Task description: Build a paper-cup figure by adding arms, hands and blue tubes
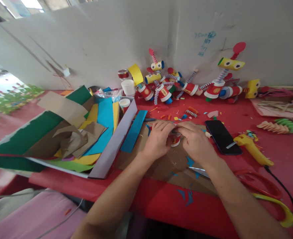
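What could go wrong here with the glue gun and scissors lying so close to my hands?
The glue gun has its nozzle on the phone; a drip could mark the screen. The scissors lie under your right forearm, so pulling the right hand back might catch the blade. It and the left hand pinch the small cup, which could crush.

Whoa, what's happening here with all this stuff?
A person's left hand and right hand hold a small red-and-white cup over a cardboard sheet on the red table. A phone, a yellow glue gun and scissors lie to the right, and a box of coloured paper sits to the left. Cup figures with springy arms line up by the wall.
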`<state>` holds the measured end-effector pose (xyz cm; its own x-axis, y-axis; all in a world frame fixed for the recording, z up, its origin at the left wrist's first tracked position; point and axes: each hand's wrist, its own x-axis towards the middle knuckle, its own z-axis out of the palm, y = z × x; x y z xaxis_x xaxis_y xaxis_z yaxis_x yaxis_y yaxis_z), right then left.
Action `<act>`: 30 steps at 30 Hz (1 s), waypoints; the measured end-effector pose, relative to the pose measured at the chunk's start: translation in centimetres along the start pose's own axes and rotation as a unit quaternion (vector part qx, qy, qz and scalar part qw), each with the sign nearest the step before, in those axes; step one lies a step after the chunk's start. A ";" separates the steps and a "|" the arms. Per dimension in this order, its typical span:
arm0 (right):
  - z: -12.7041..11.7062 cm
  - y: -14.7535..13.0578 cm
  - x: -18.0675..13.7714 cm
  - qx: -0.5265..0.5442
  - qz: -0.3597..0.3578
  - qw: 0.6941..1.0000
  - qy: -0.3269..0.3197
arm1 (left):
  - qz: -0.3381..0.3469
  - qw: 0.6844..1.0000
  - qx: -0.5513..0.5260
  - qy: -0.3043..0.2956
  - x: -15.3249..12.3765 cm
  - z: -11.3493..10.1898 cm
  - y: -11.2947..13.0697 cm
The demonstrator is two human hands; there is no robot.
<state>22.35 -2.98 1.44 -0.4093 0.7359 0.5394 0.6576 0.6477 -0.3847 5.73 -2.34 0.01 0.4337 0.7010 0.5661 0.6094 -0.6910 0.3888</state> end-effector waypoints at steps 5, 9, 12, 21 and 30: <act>0.1 0.1 -0.1 -0.012 -0.010 1.000 -0.004 | 0.001 1.000 0.006 0.003 0.0 0.0 0.1; 0.1 0.2 0.0 -0.015 -0.011 1.000 -0.005 | -0.002 1.000 0.008 0.000 0.0 0.0 0.2; 0.1 0.3 -0.1 -0.006 -0.014 1.000 0.003 | -0.006 1.000 0.003 -0.002 0.0 0.0 0.1; 0.4 0.6 -0.3 -0.023 -0.017 0.999 0.021 | -0.036 0.999 -0.013 -0.003 -0.3 0.2 0.0; 0.3 0.1 -0.4 -0.037 -0.012 0.998 0.039 | -0.066 0.997 0.036 0.006 -0.6 0.2 0.0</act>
<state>22.34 -3.12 0.95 -0.3760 0.7012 0.6058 0.6947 0.6459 -0.3164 5.61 -2.75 -0.47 0.3382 0.7830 0.5220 0.7072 -0.5774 0.4080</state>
